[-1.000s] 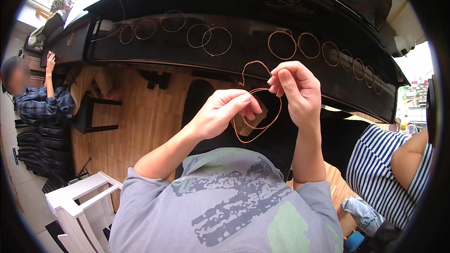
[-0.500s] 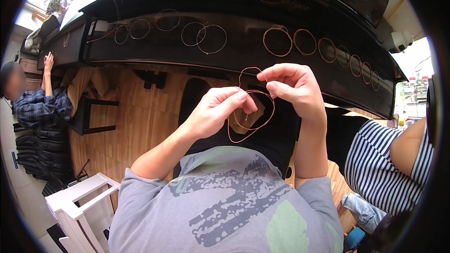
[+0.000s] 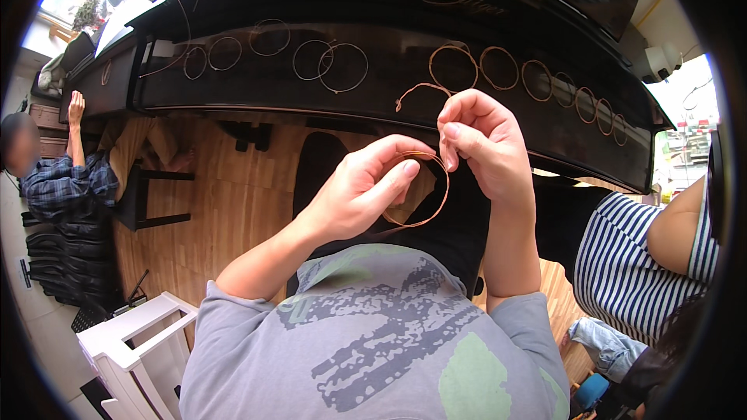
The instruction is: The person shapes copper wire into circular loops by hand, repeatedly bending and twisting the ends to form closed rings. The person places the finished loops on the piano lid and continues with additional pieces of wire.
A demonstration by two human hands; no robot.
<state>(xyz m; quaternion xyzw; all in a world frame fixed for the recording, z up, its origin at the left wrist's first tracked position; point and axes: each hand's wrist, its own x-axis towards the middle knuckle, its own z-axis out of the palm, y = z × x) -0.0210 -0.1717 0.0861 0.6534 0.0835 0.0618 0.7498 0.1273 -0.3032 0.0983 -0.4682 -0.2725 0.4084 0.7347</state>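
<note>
In front of my chest, my left hand (image 3: 359, 190) pinches a loop of copper-coloured wire (image 3: 447, 189) between thumb and fingers. The loop hangs below the fingertips, partly hidden by the hand. To its right, my right hand (image 3: 489, 144) has its thumb and fingers closed on the wire beside the loop's upper right side. A free length of wire with a small twisted end sticks out to the left above the right fingers. Both hands are in front of a glossy black piano (image 3: 257, 97).
Several coppery wire coils (image 3: 499, 68) lie on the piano at the right, and silvery coils (image 3: 345, 68) at the left. At far left a person in a plaid shirt (image 3: 58, 179) touches the piano. Close on my right is a person in a striped top (image 3: 622, 264). A white wooden frame (image 3: 136, 334) stands lower left.
The wire in my hands has gone from a wide, loose shape to a tighter loop. Its free end now swings out up and left above my right hand.
</note>
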